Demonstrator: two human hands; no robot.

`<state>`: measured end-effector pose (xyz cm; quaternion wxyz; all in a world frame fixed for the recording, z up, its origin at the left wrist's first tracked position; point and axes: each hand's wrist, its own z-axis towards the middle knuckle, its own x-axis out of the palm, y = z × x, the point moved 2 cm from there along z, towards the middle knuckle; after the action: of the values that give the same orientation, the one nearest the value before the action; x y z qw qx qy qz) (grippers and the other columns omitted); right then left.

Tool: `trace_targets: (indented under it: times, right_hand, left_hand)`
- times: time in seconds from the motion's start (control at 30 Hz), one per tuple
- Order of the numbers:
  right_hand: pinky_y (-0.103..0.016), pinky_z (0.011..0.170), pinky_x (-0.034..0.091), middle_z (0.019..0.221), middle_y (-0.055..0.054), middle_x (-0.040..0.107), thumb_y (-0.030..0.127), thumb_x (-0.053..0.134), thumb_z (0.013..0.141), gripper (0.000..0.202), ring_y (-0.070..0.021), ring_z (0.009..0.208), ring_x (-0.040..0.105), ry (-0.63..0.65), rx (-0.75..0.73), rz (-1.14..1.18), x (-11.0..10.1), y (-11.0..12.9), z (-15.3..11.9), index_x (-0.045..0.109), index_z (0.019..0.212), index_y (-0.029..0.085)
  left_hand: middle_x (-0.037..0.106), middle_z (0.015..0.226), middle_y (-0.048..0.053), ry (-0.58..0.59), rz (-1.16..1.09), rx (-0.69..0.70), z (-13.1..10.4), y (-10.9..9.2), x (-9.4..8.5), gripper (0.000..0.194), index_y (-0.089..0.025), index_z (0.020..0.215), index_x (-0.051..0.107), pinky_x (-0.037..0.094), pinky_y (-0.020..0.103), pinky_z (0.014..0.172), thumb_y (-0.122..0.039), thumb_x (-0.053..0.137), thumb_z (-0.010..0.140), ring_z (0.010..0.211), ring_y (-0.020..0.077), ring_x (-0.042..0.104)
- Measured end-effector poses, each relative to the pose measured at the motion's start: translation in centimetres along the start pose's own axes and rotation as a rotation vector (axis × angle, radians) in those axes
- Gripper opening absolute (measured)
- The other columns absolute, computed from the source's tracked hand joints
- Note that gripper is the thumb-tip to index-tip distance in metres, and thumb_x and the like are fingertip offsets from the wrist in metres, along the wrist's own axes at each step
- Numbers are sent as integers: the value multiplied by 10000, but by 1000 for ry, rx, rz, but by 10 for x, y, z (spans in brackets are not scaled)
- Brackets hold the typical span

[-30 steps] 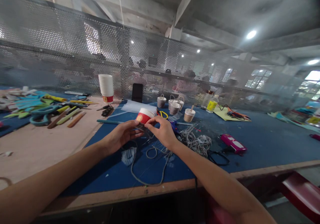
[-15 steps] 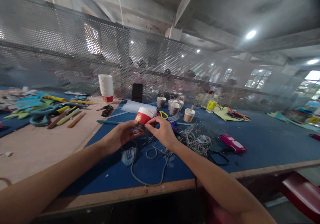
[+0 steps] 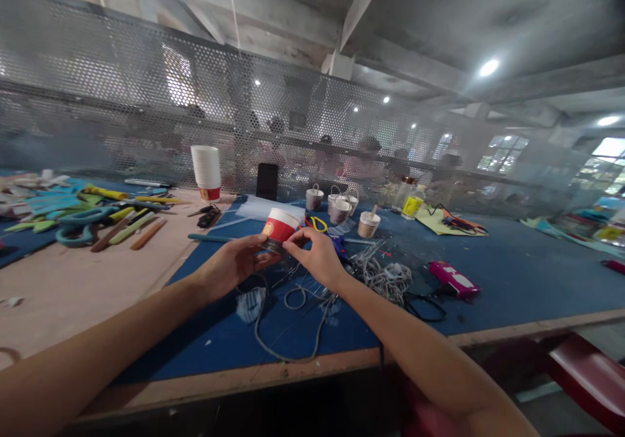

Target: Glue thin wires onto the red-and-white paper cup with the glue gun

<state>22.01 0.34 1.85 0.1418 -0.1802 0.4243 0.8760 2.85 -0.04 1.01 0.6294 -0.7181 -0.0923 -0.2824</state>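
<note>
A red and white paper cup (image 3: 280, 227) is held tilted over the blue mat, with a dark grey band, seemingly cord, around its lower end. My left hand (image 3: 241, 258) is closed around the cup's left side and base. On the cup's lower right, my right hand (image 3: 315, 254) pinches with thumb and forefinger, seemingly on the cord; the fingertips hide the exact grip. Grey cord (image 3: 288, 361) runs in a loose loop on the mat below the hands. A tangled heap of the same cord (image 3: 385, 277) lies right of my right hand.
Several small cord-wrapped cups (image 3: 339, 210) stand behind the hands, near yellow-handled scissors (image 3: 319, 224). A paper cup stack (image 3: 206, 170) and a phone (image 3: 267, 182) are against the mesh screen (image 3: 293, 85). Tools and teal scissors (image 3: 83, 225) lie left; a magenta device (image 3: 454, 281) lies right.
Hardly anything differs. Both hands keep their hold on the cup, and the left fingers below it shift slightly. The whole view slides a few pixels.
</note>
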Motion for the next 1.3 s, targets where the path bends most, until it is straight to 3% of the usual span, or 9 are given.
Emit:
trace_targets:
  times: [0.17,0.67,1.03,1.3]
  right_hand:
    - [-286,766,513,809,-19,732,312,739,855,129,-168,778,667,7,33,35,-1,0,1,699,820,194]
    - [-287,796,522,820,-23,751,403,753,815,223,-168,792,680,61,109,151,0,-11,7,726,833,182]
    - [-269,721,496,740,7,716,444,798,740,280,-146,702,642,108,230,306,0,-10,7,707,781,182]
    - [-281,775,514,755,6,726,429,825,719,283,-149,738,664,141,261,440,0,-10,7,709,781,179]
  left_hand:
    - [800,1097,181,49,6,0,1,0,-1,196,-71,999,778,624,365,930,-89,619,885,924,249,772]
    - [782,1152,191,44,-33,1,0,-1,-2,193,-71,999,776,620,376,939,-86,629,875,987,264,758]
    - [796,1103,174,17,-64,-9,0,0,-5,175,-105,895,777,627,378,923,-87,603,883,963,256,761]
    - [796,1108,173,40,-70,-15,-4,-2,1,178,-119,859,769,626,365,918,-92,595,883,985,264,760]
